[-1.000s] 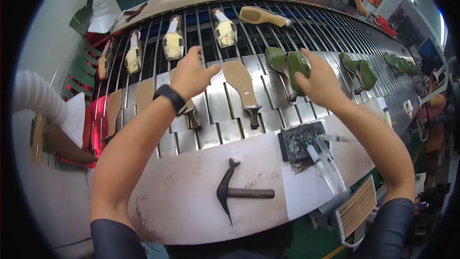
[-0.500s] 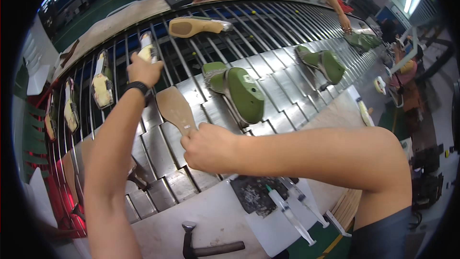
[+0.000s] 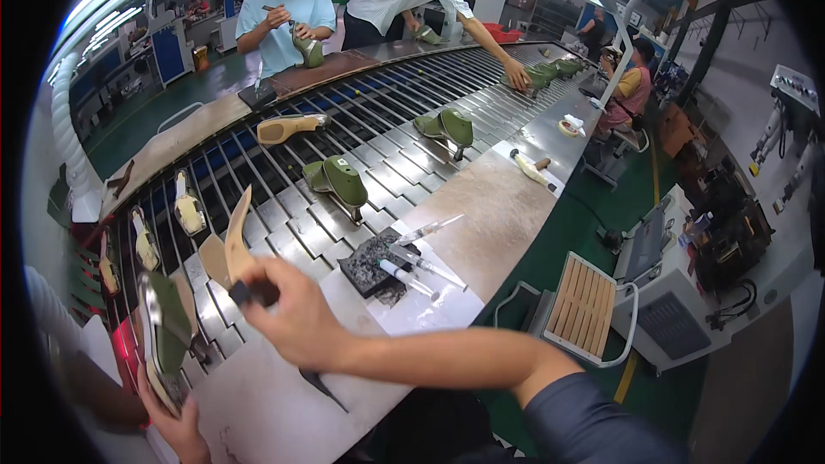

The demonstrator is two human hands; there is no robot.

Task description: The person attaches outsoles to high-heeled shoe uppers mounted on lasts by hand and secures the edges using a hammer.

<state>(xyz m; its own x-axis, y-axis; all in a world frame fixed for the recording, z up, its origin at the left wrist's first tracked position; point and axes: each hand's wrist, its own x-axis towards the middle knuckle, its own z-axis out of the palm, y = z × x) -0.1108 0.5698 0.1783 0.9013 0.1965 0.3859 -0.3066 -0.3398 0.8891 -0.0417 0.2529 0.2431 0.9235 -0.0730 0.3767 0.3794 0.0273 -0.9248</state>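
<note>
At the lower left, my left hand (image 3: 179, 431) is closed around the toe or heel end of a green shoe (image 3: 168, 323) held upright. My right hand (image 3: 296, 316), also closed, grips a tan shoe sole (image 3: 235, 239) that curves up from its fingers. A round black end (image 3: 244, 293) shows at the same fingers, and a dark pointed piece (image 3: 325, 388) sticks out below the hand. Whether these two belong to one tool I cannot tell. Behind the held sole is another flat tan piece (image 3: 212, 261).
A roller conveyor (image 3: 258, 167) carries green shoes (image 3: 337, 182) and pale-soled shoes (image 3: 189, 206). On the worktable (image 3: 481, 206) are syringes (image 3: 411, 279) by a black pad (image 3: 368, 265), and a hammer (image 3: 534, 170). Co-workers (image 3: 288, 13) handle shoes across the conveyor. A slatted stool (image 3: 577, 305) stands right.
My left hand has moved from the far rollers down to the lower left and now holds a green shoe. The sole in my right hand has turned nearly edge-on. The view has swung up and right.
</note>
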